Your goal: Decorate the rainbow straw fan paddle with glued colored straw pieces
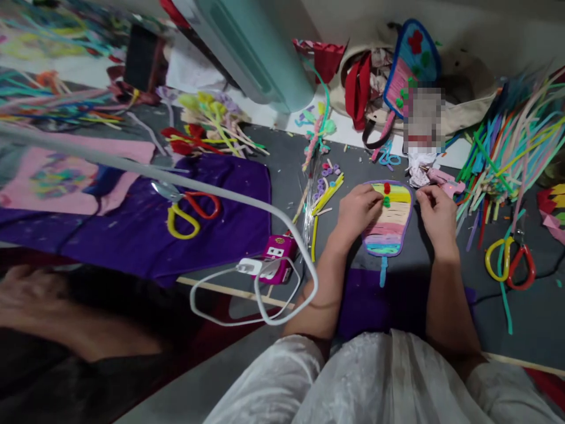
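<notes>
Grey matting, littered with craft stock, fills the frame. Right of centre we note a striped pipe-cleaner fan (391, 229) lying flat. Left hand (356, 209), curled, pinches a green pom-pom (386, 202) on its upper part. Right hand (438, 213) is curled at its right edge; we cannot tell its grip.

The person wears a white top (388, 383) of thin, slightly sheer cloth that lies in soft folds with a faint woven pattern. At either side of the top, the left sleeve (273, 377) and right sleeve (507, 394) are loose and wide and end near the elbows, with the forearms bare beyond them. Further out from the top, a thin band (315, 304) circles the left forearm, and the left hand (357, 209) and right hand (438, 213) are bare.
</notes>
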Motion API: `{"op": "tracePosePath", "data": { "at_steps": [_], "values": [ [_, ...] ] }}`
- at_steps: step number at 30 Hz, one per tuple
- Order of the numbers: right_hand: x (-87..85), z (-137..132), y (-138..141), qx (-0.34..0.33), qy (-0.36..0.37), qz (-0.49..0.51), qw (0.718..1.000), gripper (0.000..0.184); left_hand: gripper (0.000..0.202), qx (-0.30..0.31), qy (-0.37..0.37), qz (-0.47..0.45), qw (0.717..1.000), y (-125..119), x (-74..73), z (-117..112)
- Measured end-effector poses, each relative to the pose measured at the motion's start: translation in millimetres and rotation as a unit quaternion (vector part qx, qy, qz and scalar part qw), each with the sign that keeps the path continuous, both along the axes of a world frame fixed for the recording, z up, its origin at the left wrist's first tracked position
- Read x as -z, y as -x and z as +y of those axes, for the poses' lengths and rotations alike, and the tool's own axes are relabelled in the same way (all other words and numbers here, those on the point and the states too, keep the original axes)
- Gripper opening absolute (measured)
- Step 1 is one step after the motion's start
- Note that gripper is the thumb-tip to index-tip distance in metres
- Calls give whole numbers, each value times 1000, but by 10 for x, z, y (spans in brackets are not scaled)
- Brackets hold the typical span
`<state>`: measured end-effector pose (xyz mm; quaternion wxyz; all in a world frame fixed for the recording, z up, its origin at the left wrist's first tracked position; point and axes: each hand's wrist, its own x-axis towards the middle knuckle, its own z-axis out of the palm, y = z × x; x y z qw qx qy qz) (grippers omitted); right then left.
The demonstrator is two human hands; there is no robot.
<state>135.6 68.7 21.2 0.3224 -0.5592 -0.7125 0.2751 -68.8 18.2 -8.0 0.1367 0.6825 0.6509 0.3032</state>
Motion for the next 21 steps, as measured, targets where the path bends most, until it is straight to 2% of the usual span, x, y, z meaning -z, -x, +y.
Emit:
{"op": "tracePosePath", "data": {
  "at_steps": [4, 6, 13, 21],
  "values": [
    [-17, -48, 84, -122, 20, -23, 992, 18, 15, 6, -5, -7, 1000, -11, 2, 9],
    [-6, -74, 137, -159, 19, -45, 986, 17, 16, 2, -8, -9, 1000, -14, 3, 14],
    [83, -106, 230, -148, -20, -149, 978, 21, 16, 6, -2, -8, 1000, 4, 6, 40],
    [96, -119, 284, -164, -14, -176, 971, 25, 18, 22, 1, 7, 1000, 21, 11, 46]
  ]
}}
